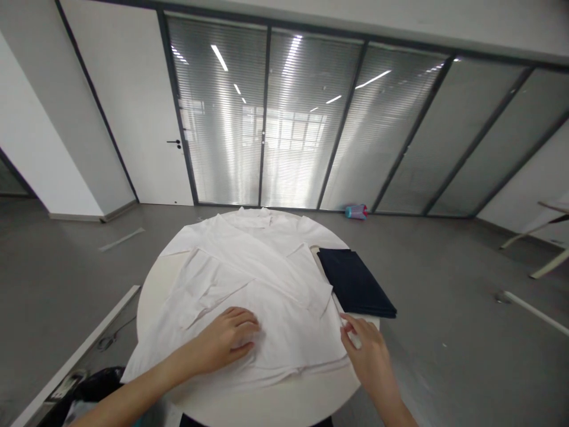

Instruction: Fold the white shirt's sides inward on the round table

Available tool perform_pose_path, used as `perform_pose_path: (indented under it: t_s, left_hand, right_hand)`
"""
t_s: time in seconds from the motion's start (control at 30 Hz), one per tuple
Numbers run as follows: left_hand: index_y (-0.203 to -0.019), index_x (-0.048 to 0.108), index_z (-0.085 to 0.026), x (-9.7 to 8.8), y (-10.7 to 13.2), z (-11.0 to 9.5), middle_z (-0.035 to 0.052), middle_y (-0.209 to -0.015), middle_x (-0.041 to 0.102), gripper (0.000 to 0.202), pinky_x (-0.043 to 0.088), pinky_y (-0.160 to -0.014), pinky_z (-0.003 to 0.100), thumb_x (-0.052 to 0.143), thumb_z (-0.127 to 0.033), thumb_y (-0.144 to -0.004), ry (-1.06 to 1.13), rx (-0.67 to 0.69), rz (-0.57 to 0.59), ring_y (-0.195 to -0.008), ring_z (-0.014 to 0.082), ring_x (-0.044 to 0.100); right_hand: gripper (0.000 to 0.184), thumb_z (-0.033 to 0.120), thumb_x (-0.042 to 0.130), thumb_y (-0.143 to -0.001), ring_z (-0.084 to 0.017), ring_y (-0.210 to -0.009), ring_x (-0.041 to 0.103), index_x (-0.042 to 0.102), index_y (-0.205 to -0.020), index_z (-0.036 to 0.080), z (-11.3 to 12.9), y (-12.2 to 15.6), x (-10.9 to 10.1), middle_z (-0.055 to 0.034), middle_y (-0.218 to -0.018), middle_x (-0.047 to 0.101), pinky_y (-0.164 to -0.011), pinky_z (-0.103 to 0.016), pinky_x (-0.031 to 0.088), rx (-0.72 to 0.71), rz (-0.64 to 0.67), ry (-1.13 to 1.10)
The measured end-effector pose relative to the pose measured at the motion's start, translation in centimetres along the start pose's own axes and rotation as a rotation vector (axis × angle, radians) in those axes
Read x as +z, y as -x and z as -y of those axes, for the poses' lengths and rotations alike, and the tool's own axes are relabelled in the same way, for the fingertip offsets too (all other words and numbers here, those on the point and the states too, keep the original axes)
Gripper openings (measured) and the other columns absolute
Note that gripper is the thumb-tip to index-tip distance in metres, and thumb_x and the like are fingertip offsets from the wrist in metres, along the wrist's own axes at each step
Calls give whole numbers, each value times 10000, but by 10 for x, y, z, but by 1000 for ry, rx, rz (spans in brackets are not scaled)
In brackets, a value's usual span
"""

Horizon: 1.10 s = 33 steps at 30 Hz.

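A white long-sleeved shirt lies spread over the round table, its collar at the far edge and its sleeves folded in across the body. My left hand rests on the lower middle of the shirt, palm down, fingers slightly bent and holding nothing. At the shirt's right side edge is my right hand, its thumb and fingertips pinching the cloth there. Just beyond that hand, a folded dark navy cloth stack lies on the table's right side, partly over the rim.
The round cream table shows its rim at left and front. A dark bag stands low at the left, beside a white strip on the floor. A blue and pink basket-like object lies by the glass partition.
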<state>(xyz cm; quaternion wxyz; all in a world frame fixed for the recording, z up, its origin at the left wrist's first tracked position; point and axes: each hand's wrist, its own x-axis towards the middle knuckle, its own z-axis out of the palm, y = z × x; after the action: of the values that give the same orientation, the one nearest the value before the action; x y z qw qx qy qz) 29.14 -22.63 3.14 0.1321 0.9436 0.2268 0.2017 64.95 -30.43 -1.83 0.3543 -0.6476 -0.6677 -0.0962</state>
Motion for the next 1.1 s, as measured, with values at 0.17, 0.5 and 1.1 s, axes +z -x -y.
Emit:
perform_pose_path:
  t_s: [0.17,0.5,1.1]
  left_hand:
    - [-1435,487,-246,11,-34,1,110,-1435,558,580,492,-1059,441,657,-176,-885,84,-4,59,-1270,264,578]
    - [-1191,665,-184,59,-97,23,90,-1281,654,301,511,-1027,353,610,-124,-901,313,142,44,-1210,207,610]
    - [-927,625,-152,39,-81,36,65,-940,701,160,440,-751,310,486,-175,-1003,-60,313,-135,-829,163,630]
  right_hand:
    - [275,191,474,-949,-207,-781,636,654,-1154,226,33,-16,2,-52,-839,641,-751,-348,531,-122,93,-171]
    - [186,160,583,-887,-163,-784,636,703,-1016,219,94,-78,5,-41,-920,684,-719,-268,504,-233,588,-468]
    - [381,303,673,-874,-283,-1109,664,666,-1198,103,-4,-381,216,-194,-1162,700,-890,-346,533,433,546,115]
